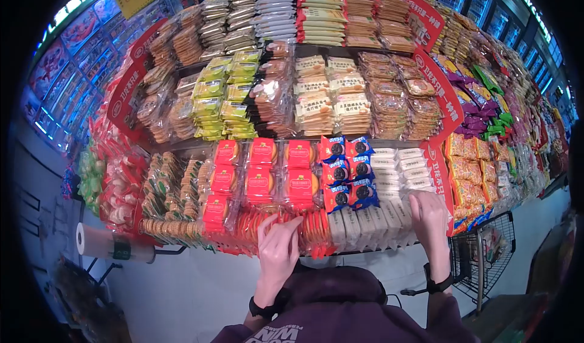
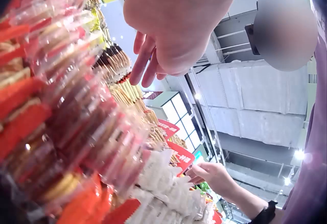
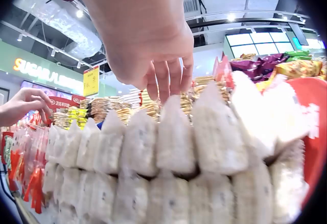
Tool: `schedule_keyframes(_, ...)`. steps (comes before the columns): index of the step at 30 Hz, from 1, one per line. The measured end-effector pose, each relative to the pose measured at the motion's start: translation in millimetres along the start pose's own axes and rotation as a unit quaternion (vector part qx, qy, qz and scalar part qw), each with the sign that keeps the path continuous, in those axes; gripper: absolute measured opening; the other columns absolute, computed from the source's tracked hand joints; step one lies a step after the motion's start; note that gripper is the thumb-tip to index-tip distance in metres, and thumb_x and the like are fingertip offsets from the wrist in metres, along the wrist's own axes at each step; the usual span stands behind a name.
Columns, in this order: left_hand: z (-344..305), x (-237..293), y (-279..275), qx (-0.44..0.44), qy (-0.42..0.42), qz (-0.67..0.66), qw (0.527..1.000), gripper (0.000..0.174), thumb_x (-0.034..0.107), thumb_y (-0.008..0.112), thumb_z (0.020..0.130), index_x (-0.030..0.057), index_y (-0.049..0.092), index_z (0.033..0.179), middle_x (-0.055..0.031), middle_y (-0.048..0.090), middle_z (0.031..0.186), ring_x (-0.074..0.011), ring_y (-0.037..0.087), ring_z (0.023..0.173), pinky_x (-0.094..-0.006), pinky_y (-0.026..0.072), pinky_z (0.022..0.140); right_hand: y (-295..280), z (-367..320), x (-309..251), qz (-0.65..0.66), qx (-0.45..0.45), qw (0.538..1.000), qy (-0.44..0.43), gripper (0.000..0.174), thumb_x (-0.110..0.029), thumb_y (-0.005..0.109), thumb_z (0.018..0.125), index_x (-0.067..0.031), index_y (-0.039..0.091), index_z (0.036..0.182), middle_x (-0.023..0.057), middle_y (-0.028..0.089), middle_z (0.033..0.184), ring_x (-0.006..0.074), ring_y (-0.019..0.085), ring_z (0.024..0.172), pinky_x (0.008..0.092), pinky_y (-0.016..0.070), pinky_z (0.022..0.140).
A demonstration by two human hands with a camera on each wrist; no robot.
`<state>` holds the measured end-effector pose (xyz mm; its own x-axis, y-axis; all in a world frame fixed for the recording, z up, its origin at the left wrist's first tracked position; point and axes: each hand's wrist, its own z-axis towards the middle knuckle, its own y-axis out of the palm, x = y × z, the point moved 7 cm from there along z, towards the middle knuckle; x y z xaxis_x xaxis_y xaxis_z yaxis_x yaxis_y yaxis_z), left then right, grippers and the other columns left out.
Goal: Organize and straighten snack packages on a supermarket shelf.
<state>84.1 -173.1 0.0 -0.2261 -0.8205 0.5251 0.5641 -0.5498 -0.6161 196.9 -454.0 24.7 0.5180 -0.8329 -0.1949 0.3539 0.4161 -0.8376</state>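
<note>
My left hand is over the front row of red-labelled round packs, fingertips at their top edges; whether it grips one cannot be told. In the left wrist view this hand has its fingers loosely bent above the packs. My right hand hangs over the right end of the white-wrapped packs. The right wrist view shows its relaxed fingers pointing down just above and behind the white packs, with nothing visible held in them.
Blue cookie packs lie between the red and white packs. Tiers of snacks rise behind, edged by red signs. A wire cart stands at the right, and a plastic roll sticks out at the left.
</note>
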Motion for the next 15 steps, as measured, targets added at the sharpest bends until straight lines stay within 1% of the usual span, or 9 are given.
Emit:
schedule_keyframes(2,6,-13,-15,-0.003,0.024,0.002,1.000,0.023,-0.005,0.066,0.077,0.0020,0.067,0.098,-0.0065,0.068,0.097,-0.0208,0.064,0.082,-0.0425,0.0429,0.096,-1,21,-23,-0.014,-0.029,0.999,-0.005,0.005,-0.006,0.063,0.086,-0.0009,0.062,0.083,0.0143,0.064,0.080,0.0321,0.060,0.076,0.0391,0.0451,0.071)
schedule_keyframes(3,9,-20,-22,-0.007,0.033,0.001,0.999,0.024,-0.005,0.066,0.076,0.0021,0.067,0.099,-0.0064,0.068,0.099,-0.0209,0.064,0.084,-0.0425,0.0428,0.096,-3,32,-38,-0.011,-0.034,0.999,-0.026,0.004,-0.005,0.065,0.085,-0.0015,0.062,0.085,0.0134,0.064,0.081,0.0315,0.060,0.076,0.0392,0.0449,0.071)
schedule_keyframes(5,12,-35,-34,-0.009,0.052,-0.002,0.999,0.029,-0.005,0.068,0.072,0.0029,0.068,0.100,-0.0060,0.067,0.104,-0.0210,0.064,0.090,-0.0422,0.0427,0.097,-3,55,-68,-0.013,-0.018,0.998,-0.057,0.005,-0.004,0.066,0.084,-0.0019,0.062,0.087,0.0125,0.065,0.082,0.0309,0.060,0.076,0.0389,0.0449,0.071)
schedule_keyframes(7,15,-49,-51,0.012,0.041,-0.024,0.999,0.030,-0.004,0.069,0.072,0.0033,0.068,0.101,-0.0059,0.067,0.103,-0.0207,0.064,0.090,-0.0419,0.0426,0.097,1,74,-96,-0.010,-0.020,0.996,-0.088,0.011,-0.001,0.067,0.082,-0.0027,0.063,0.092,0.0112,0.065,0.086,0.0297,0.061,0.079,0.0384,0.0460,0.072)
schedule_keyframes(10,16,-76,-81,0.062,0.007,-0.034,0.998,0.027,-0.003,0.071,0.073,0.0043,0.067,0.099,-0.0060,0.068,0.099,-0.0207,0.065,0.090,-0.0410,0.0432,0.095,7,99,-150,0.026,-0.007,0.991,-0.133,0.013,-0.004,0.066,0.082,-0.0026,0.063,0.095,0.0096,0.065,0.087,0.0287,0.061,0.081,0.0388,0.0458,0.074)
schedule_keyframes(11,16,-87,-90,0.082,-0.006,-0.034,0.996,0.025,-0.003,0.070,0.074,0.0044,0.067,0.098,-0.0060,0.068,0.098,-0.0209,0.065,0.090,-0.0407,0.0432,0.094,18,100,-159,0.033,-0.056,0.989,-0.136,0.022,-0.005,0.066,0.083,-0.0025,0.062,0.105,0.0108,0.066,0.102,0.0291,0.062,0.091,0.0390,0.0474,0.081)
schedule_keyframes(12,17,-98,-98,0.103,-0.016,-0.033,0.994,0.024,-0.003,0.070,0.075,0.0045,0.067,0.098,-0.0060,0.069,0.097,-0.0212,0.065,0.090,-0.0404,0.0433,0.094,25,101,-175,0.049,-0.073,0.986,-0.144,0.025,-0.005,0.066,0.083,-0.0024,0.061,0.108,0.0114,0.064,0.106,0.0297,0.061,0.094,0.0394,0.0474,0.083)
schedule_keyframes(14,21,-118,-110,0.104,-0.041,-0.029,0.993,0.021,-0.004,0.070,0.075,0.0044,0.066,0.095,-0.0068,0.069,0.095,-0.0231,0.064,0.090,-0.0390,0.0443,0.091,39,102,-209,0.081,-0.102,0.978,-0.160,0.031,-0.006,0.067,0.083,-0.0023,0.059,0.113,0.0127,0.062,0.115,0.0309,0.060,0.100,0.0402,0.0475,0.086)
schedule_keyframes(15,24,-127,-115,0.104,-0.050,-0.028,0.993,0.020,-0.004,0.070,0.076,0.0044,0.066,0.093,-0.0072,0.069,0.094,-0.0240,0.064,0.090,-0.0383,0.0448,0.089,51,97,-218,0.088,-0.137,0.971,-0.173,0.038,-0.008,0.068,0.083,-0.0023,0.057,0.119,0.0135,0.058,0.125,0.0326,0.058,0.106,0.0408,0.0469,0.090)
